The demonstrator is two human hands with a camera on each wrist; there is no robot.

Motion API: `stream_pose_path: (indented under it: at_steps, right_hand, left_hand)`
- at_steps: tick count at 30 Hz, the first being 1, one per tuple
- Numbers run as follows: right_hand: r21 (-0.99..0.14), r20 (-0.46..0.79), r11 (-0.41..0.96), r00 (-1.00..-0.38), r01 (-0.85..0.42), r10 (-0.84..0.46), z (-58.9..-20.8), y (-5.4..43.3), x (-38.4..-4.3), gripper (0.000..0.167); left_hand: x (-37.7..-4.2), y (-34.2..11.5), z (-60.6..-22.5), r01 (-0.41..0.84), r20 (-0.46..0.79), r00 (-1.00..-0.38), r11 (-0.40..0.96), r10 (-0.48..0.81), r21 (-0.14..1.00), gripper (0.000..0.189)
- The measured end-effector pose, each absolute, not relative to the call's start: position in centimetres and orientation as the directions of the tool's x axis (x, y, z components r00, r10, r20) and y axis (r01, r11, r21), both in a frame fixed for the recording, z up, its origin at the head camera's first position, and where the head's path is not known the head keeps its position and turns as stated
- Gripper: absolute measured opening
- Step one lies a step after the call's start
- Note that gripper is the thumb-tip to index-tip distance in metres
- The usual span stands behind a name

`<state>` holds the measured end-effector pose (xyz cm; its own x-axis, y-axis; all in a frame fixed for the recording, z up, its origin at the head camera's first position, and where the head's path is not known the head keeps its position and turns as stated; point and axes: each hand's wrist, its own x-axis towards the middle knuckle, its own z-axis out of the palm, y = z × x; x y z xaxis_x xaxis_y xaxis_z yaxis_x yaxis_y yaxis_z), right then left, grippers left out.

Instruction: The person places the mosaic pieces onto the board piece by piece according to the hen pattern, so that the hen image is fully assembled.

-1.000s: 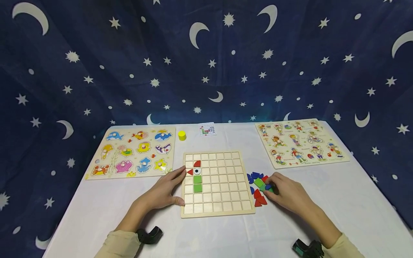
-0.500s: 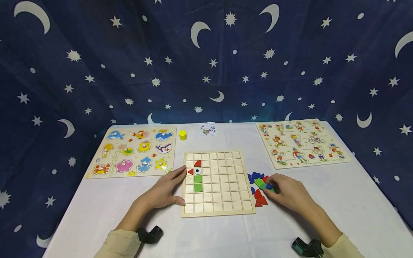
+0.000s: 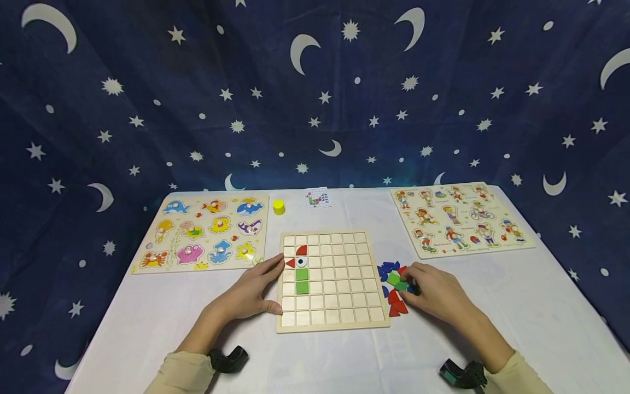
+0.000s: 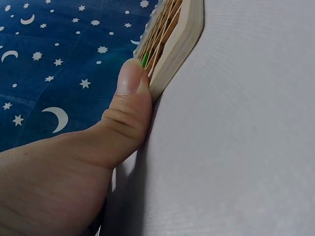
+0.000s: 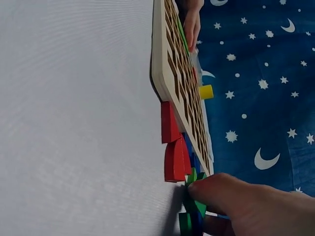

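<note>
My left hand (image 3: pixel 248 290) rests along the left edge of a wooden grid board (image 3: pixel 344 295), fingers stretched out. In the left wrist view the thumb (image 4: pixel 130 98) touches the board's rim. On the board lie a red quarter-round block (image 3: pixel 301 250), a small red triangle (image 3: pixel 291 263), a white eye tile (image 3: pixel 301 262) and two green squares (image 3: pixel 302 287). My right hand (image 3: pixel 443 287) is at the heap of coloured blocks right of the board, its thumb and finger pinching a green block (image 3: pixel 401 286). Red blocks (image 5: pixel 174 160) and blue blocks (image 3: pixel 389 266) lie beside it; its palm side is hidden.
A sea-animal peg puzzle (image 3: pixel 202 232) lies at the left, a sports-figure puzzle (image 3: pixel 460 219) at the right. Behind the board are a yellow cylinder (image 3: pixel 278 207) and a small pattern card (image 3: pixel 318 197). A starry cloth (image 3: pixel 315 109) hangs behind the white table.
My right hand has shifted a few blocks in the heap; the green block by its fingertips has turned and the blue one on it has slid toward the hand. The left hand stays put.
</note>
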<state>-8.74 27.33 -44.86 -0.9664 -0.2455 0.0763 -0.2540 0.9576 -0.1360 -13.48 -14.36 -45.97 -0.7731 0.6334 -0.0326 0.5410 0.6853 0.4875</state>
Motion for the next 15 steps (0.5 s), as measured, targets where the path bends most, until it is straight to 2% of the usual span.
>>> stream_pose_path:
  at_steps: [6,15]
  right_hand:
    - [-0.187,0.042,0.959,-0.977,-0.214,-0.21,-44.58,27.03,-8.97,0.028]
    - [-0.268,0.04,0.935,-0.972,-0.234,-0.232,-44.44,26.58,-9.63,0.013]
  left_hand:
    - [-13.47,-14.34,-45.97,0.54,-0.03,-0.774,0.684,0.633,0.49,0.108]
    - [-13.4,-14.31,-45.84,0.542,-0.026,-0.774,0.684,0.633,0.488,0.107]
